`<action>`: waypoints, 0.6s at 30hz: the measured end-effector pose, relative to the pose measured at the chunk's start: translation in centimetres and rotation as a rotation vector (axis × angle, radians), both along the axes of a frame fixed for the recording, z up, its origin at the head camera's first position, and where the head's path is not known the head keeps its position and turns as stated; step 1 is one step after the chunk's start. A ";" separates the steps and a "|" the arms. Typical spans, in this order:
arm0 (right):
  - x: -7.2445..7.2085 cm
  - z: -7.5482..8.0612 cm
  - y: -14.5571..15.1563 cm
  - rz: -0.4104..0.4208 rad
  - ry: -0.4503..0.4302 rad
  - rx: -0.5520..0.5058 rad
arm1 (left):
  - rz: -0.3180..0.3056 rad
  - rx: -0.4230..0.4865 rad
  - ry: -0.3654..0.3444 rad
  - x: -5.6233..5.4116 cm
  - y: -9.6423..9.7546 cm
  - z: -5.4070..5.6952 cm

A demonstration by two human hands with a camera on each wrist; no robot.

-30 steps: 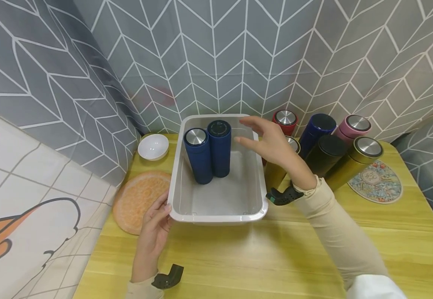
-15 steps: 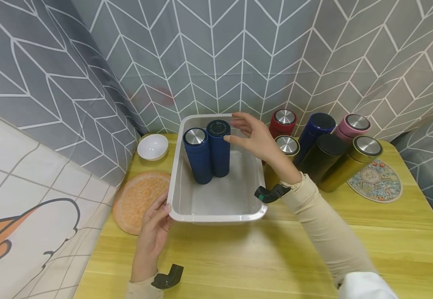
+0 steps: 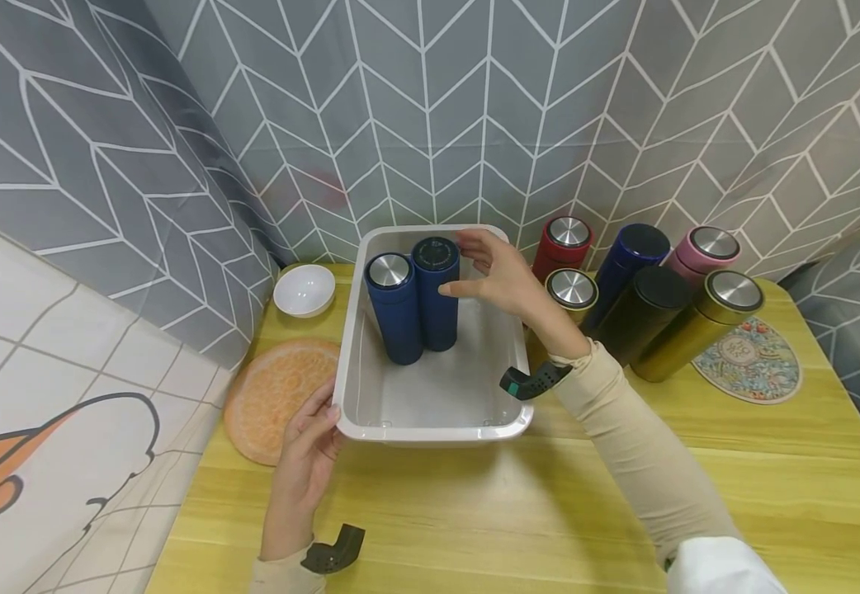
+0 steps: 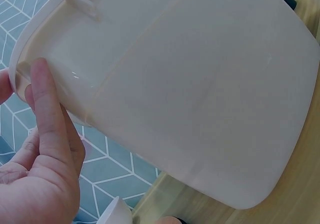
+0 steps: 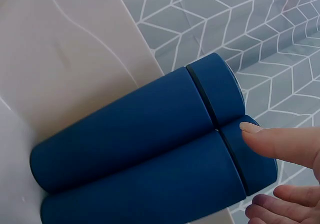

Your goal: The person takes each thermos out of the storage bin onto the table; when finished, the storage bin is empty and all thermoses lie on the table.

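A white plastic basin (image 3: pixel 437 433) is tilted toward me, and my left hand (image 3: pixel 311 450) pinches its near left corner. Thumb and fingers lie on opposite sides of the basin's rim (image 4: pixel 21 49) in the left wrist view. Two dark blue thermos bottles stand side by side in the basin: a silver-topped thermos (image 3: pixel 399 322) on the left and a black-topped thermos (image 3: pixel 439 309) on the right. Around the black-topped one's lid, my right hand (image 3: pixel 504 276) is spread, fingers behind and thumb in front. The right wrist view has the thumb (image 5: pixel 280 141) overlapping that lid.
Several more thermoses stand to the right: a red one (image 3: pixel 552 256), a blue one (image 3: pixel 623 260), a pink one (image 3: pixel 686 260), a black one (image 3: pixel 641 309) and gold ones (image 3: pixel 686 338). A white bowl (image 3: pixel 304 290), an orange-slice mat (image 3: pixel 281 396) and a patterned mat (image 3: pixel 760 363) also lie on the table.
My right hand has moved left, from the basin's right side to the black-topped thermos, its thumb now at the bottle's upper side. The left hand and basin have stayed put.
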State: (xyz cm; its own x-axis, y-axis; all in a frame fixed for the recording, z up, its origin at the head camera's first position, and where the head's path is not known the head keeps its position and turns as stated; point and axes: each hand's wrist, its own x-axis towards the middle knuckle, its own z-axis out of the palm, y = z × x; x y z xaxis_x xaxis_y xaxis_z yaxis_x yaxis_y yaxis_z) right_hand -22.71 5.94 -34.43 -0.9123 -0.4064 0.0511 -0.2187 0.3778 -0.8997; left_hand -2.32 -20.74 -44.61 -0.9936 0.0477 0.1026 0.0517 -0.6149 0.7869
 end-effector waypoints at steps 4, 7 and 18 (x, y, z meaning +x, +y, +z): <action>-0.3 -0.2 -0.3 0.017 -0.011 0.012 | -0.003 -0.001 -0.001 0.0 0.0 0.0; -0.5 -0.3 -0.7 0.037 0.009 0.006 | 0.002 -0.002 -0.009 0.0 0.0 0.0; -0.8 -0.9 -2.2 0.037 0.040 -0.006 | 0.020 -0.018 -0.027 0.0 0.0 0.1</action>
